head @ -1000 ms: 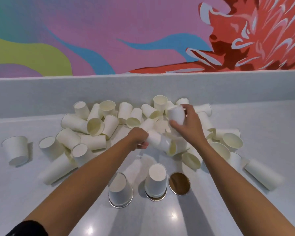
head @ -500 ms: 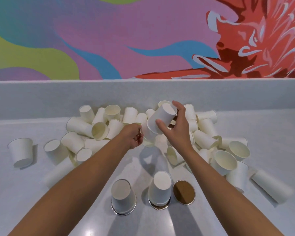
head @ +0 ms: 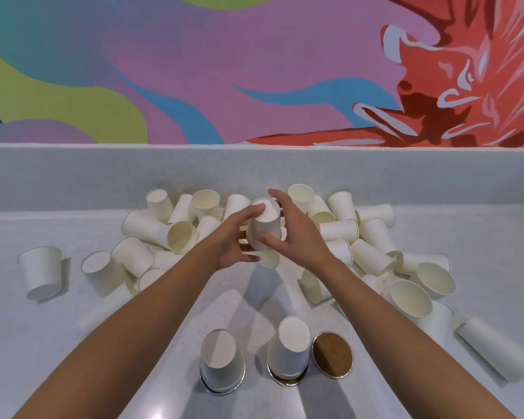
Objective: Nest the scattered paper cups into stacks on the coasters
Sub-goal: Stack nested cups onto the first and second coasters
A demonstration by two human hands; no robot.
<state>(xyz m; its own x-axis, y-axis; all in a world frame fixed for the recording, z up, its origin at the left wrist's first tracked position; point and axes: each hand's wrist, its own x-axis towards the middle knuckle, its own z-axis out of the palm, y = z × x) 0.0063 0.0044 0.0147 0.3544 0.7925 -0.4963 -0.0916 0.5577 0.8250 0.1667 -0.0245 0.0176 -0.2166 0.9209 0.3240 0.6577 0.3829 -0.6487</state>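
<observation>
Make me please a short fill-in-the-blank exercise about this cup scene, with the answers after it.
1. Near the person lie ___ round coasters in a row.
2. The right coaster has ___ cup on it.
3. The cups on the left coaster and the middle coaster stand upside ___.
4. The raised cup is held by ___ hands, the left hand and the right hand.

Answers: three; no; down; both

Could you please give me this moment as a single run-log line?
hands: left hand and right hand hold inverted cup above pile | coasters: two with cups, right coaster bare | phase: carrying
</observation>
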